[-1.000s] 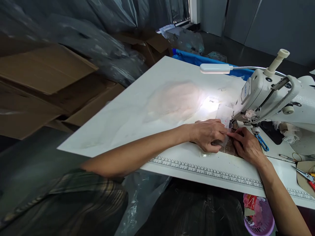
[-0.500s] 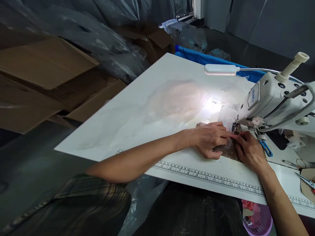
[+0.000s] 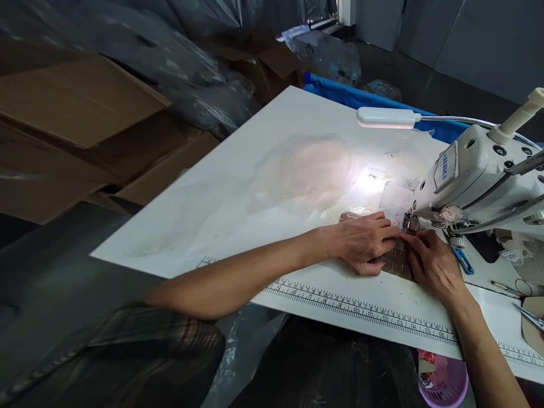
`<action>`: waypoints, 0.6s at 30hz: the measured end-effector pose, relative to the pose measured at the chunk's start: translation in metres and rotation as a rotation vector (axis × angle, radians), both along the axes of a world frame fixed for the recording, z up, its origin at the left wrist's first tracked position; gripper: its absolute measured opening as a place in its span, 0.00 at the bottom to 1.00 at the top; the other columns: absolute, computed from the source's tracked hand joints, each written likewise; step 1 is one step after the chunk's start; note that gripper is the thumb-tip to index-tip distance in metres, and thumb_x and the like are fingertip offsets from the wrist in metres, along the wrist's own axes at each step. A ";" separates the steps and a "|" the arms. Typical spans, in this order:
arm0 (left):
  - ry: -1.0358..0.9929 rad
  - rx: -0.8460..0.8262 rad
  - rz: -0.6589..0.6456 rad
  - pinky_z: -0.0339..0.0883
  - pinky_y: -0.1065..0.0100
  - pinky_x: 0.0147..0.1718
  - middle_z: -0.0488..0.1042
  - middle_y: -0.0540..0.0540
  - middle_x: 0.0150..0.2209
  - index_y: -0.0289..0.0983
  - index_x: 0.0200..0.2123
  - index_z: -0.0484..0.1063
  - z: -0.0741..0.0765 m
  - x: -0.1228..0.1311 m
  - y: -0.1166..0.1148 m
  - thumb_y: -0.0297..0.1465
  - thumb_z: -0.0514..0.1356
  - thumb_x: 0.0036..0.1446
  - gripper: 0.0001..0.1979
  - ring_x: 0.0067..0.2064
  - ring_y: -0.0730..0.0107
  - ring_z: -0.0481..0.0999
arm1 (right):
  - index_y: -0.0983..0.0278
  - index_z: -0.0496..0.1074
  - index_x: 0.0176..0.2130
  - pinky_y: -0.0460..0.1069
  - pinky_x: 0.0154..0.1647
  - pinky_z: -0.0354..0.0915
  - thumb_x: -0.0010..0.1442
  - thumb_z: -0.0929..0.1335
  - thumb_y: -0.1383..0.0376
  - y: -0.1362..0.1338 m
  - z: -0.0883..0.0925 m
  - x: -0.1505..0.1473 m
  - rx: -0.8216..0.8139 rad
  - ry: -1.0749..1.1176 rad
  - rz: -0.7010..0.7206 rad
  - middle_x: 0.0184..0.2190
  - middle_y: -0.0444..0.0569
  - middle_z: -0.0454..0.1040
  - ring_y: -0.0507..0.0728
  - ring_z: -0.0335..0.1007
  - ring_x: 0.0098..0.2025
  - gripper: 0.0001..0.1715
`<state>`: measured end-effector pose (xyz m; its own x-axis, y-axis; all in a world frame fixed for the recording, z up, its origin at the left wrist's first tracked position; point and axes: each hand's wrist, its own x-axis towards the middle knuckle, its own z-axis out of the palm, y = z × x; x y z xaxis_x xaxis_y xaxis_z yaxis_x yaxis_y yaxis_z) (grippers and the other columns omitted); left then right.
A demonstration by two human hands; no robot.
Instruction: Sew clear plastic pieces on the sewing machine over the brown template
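A white JUKI sewing machine point(image 3: 480, 170) stands at the right, its metal presser foot point(image 3: 411, 223) low over a piece of sheer, pale fabric point(image 3: 393, 204) with faint pink marks. My left hand point(image 3: 368, 243) lies just left of the foot with its fingers curled down on the fabric. Close in front of the foot, my right hand point(image 3: 433, 263) pinches the fabric's edge between thumb and index finger. The fingertips of both hands nearly meet there. Much of the fabric under my hands is hidden.
A lamp point(image 3: 386, 117) lights the white table point(image 3: 204, 209), which has a printed ruler along its front edge. Blue thread snips point(image 3: 464, 262) and scissors point(image 3: 529, 316) lie at the right. Cardboard boxes point(image 3: 85, 102) stand left; a purple basket point(image 3: 450, 388) is below.
The view has shifted slightly, so the machine sits a little further right. Both hands keep nearly the same place and hold at the presser foot.
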<state>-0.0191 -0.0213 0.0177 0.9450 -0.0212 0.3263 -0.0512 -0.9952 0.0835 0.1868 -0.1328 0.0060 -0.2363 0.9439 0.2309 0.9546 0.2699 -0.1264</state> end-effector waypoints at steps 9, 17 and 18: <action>0.062 0.004 0.066 0.64 0.57 0.43 0.75 0.37 0.44 0.33 0.41 0.75 0.000 0.002 0.002 0.37 0.56 0.57 0.16 0.39 0.58 0.70 | 0.59 0.73 0.55 0.50 0.32 0.69 0.66 0.59 0.65 0.000 -0.003 -0.001 0.004 0.013 -0.018 0.43 0.56 0.70 0.55 0.67 0.34 0.23; 0.038 0.051 0.088 0.63 0.56 0.43 0.74 0.35 0.47 0.31 0.43 0.74 -0.002 0.004 0.003 0.38 0.55 0.59 0.18 0.41 0.56 0.72 | 0.61 0.74 0.55 0.49 0.31 0.69 0.66 0.59 0.65 -0.001 0.000 -0.003 0.018 0.015 -0.015 0.42 0.56 0.71 0.55 0.68 0.33 0.22; 0.032 0.060 0.091 0.63 0.55 0.42 0.74 0.35 0.47 0.31 0.43 0.74 -0.003 0.004 0.004 0.39 0.56 0.58 0.18 0.41 0.56 0.72 | 0.61 0.74 0.54 0.50 0.31 0.69 0.66 0.59 0.65 -0.001 0.000 -0.003 0.018 0.019 -0.006 0.42 0.56 0.71 0.56 0.69 0.34 0.22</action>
<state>-0.0152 -0.0177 0.0147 0.9539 0.0465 0.2965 0.0412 -0.9989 0.0241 0.1839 -0.1342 0.0059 -0.2259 0.9408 0.2527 0.9536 0.2666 -0.1400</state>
